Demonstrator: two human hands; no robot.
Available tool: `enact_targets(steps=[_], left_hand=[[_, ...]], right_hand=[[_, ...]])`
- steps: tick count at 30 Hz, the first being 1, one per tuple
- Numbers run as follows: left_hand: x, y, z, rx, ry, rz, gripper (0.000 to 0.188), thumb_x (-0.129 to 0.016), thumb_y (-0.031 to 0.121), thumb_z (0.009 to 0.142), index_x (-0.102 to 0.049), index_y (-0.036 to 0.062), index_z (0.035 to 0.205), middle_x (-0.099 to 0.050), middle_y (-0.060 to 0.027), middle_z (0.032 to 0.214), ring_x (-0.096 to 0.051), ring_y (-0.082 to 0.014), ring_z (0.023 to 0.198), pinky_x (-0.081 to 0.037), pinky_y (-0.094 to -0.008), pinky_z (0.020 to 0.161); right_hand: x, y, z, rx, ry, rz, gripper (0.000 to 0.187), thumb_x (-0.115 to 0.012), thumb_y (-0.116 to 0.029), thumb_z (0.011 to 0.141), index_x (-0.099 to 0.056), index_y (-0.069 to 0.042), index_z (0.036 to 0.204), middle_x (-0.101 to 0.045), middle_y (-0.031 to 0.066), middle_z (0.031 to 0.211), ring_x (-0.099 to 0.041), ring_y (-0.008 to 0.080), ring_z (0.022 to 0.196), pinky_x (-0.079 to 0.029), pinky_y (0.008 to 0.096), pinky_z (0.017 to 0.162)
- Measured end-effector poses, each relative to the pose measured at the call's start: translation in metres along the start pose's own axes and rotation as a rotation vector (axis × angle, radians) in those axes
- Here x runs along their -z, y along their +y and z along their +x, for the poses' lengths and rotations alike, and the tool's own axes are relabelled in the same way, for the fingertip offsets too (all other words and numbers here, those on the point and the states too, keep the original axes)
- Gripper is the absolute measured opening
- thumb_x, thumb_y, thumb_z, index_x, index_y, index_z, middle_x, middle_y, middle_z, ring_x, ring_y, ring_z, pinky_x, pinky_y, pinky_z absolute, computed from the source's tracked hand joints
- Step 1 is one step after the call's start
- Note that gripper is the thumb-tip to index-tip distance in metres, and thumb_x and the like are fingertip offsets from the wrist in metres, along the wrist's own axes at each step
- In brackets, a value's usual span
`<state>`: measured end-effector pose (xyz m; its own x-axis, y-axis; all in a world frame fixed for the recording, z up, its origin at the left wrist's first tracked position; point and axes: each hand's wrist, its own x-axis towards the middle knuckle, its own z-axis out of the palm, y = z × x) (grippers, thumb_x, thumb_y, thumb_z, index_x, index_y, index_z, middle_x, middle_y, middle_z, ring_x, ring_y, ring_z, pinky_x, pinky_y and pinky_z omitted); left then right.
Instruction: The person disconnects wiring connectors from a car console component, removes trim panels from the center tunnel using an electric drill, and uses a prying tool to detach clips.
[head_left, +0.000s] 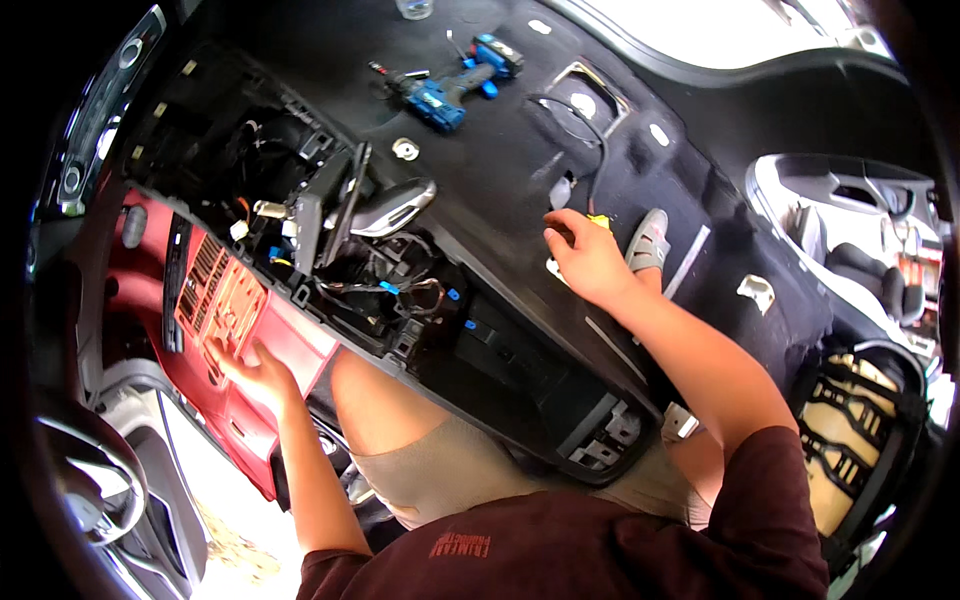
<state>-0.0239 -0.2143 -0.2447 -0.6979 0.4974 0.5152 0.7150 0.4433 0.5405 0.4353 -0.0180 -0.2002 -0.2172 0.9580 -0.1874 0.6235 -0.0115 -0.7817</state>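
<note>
My left hand (258, 378) is open with its fingers spread, beside a red panel (300, 335) bearing an orange grid-like piece (225, 295). I see nothing in it. On the other side of the black centre console (490, 350), my right hand (592, 258) is loosely curled, with a gap between thumb and forefinger and nothing visible in it. Just behind its knuckles shows a yellow connector (600, 221) on a black cable (603, 160). Exposed wiring (405, 290) with blue clips fills the console's opening. A silver-and-black gear lever (395, 208) leans over that opening.
A blue cordless drill (440, 100) lies on the black floor, near a white round cap (405, 149). My shoe (650, 238) rests beyond the right hand. A seat frame (850, 430) stands far right, a steering wheel (95, 480) far left. A clear cup (414, 8) sits at the top.
</note>
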Motion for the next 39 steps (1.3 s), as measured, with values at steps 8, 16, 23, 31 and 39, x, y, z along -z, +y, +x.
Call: enact_targets(steps=[8, 16, 23, 31, 39], left_hand=[[-0.067, -0.146, -0.067, -0.077, -0.184, 0.465, 0.067, -0.051, 0.044, 0.105, -0.043, 0.0148, 0.165, -0.043, -0.0198, 0.167, -0.040, -0.0431, 0.152, -0.025, -0.0569, 0.128], [-0.065, -0.145, -0.071, -0.077, -0.201, 0.458, 0.067, -0.043, 0.040, 0.104, -0.042, 0.0116, 0.165, -0.039, -0.0202, 0.170, -0.034, -0.0413, 0.157, -0.017, -0.0569, 0.130], [-0.071, -0.140, -0.068, -0.111, -0.178, 0.385, 0.068, -0.040, 0.042, 0.105, -0.043, 0.0094, 0.164, -0.038, -0.0215, 0.170, -0.036, -0.0423, 0.156, -0.016, -0.0588, 0.129], [-0.064, -0.145, -0.072, -0.073, -0.191, 0.441, 0.069, -0.044, 0.037, 0.102, -0.040, 0.0151, 0.167, -0.038, -0.0181, 0.171, -0.032, -0.0400, 0.158, -0.017, -0.0593, 0.129], [-0.072, -0.157, -0.073, -0.095, -0.193, 0.465, 0.070, -0.041, 0.039, 0.102, -0.039, 0.0138, 0.167, -0.035, -0.0183, 0.173, -0.028, -0.0396, 0.161, -0.016, -0.0608, 0.129]], right_hand=[[-0.034, 0.036, 0.190, 0.095, 0.099, -0.417, 0.043, -0.071, -0.023, 0.095, -0.067, 0.003, 0.128, -0.073, 0.0295, 0.122, -0.070, 0.0438, 0.117, -0.056, 0.0486, 0.102], [-0.094, 0.042, 0.316, -0.092, 0.217, -0.688, 0.062, -0.070, -0.038, 0.091, -0.064, 0.002, 0.138, -0.055, 0.0348, 0.146, -0.061, 0.0475, 0.132, -0.050, 0.0496, 0.113], [-0.081, 0.045, 0.307, 0.097, 0.277, -0.626, 0.042, -0.076, -0.042, 0.091, -0.075, 0.000, 0.098, -0.077, 0.0251, 0.094, -0.075, 0.0405, 0.097, -0.057, 0.0503, 0.091], [-0.013, 0.064, 0.179, -0.370, -0.065, -0.026, 0.027, -0.070, -0.028, 0.097, -0.066, -0.003, 0.087, -0.065, 0.0056, 0.072, -0.067, 0.0188, 0.062, -0.052, 0.0359, 0.056], [-0.044, 0.076, 0.224, -0.019, 0.173, -0.350, 0.076, -0.080, -0.046, 0.089, -0.058, -0.001, 0.146, -0.069, 0.0279, 0.131, -0.066, 0.0408, 0.126, -0.051, 0.0439, 0.109]])
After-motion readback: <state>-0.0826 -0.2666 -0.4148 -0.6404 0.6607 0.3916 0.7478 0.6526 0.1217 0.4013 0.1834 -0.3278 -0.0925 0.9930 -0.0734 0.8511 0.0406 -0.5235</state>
